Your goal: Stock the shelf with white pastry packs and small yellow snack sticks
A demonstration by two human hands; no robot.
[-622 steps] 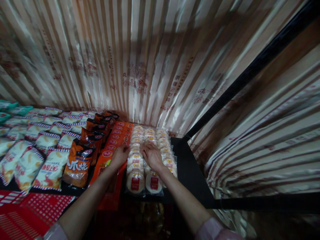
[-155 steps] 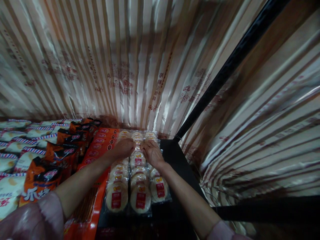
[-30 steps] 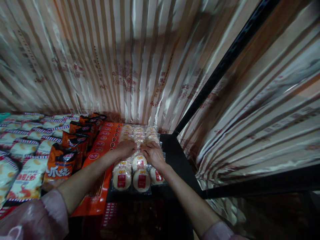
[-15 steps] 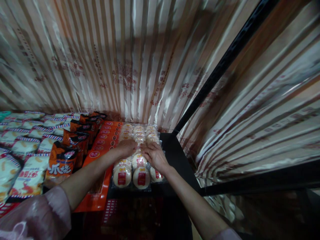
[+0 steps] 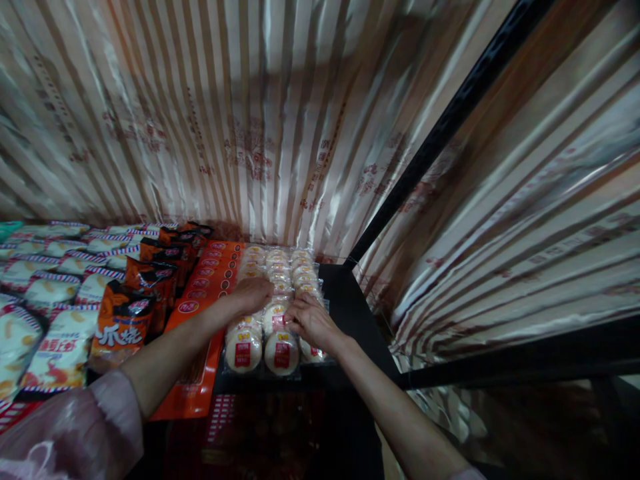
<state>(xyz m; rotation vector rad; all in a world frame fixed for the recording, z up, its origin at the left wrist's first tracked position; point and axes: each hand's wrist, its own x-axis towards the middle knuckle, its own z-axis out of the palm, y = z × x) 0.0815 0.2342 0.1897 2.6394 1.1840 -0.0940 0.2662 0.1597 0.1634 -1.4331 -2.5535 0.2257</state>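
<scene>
Clear packets of round, pale flat cakes [image 5: 282, 355] with red and yellow labels lie in three overlapping rows on a black shelf [image 5: 345, 313]. My left hand [image 5: 254, 295] rests over the left row, its fingers curled down and closed on a packet there; the fingertips are partly hidden. Lower and to the right, my right hand [image 5: 313, 321] is bent over the right row. Its thumb and fingers pinch a packet near the middle row, with the held edge hard to make out.
Left of the cakes lies a flat orange package [image 5: 193, 347]. Orange and black snack bags [image 5: 123, 320] stand beside it, then several white snack bags [image 5: 63, 347]. A pleated printed curtain [image 5: 280, 133] hangs behind, and a black post [image 5: 430, 147] rises at the shelf's right corner.
My right hand has drawn slightly back toward me, and its outstretched fingers have curled into a pinch. The left hand has hardly moved. More of the right row's packets show behind the right hand.
</scene>
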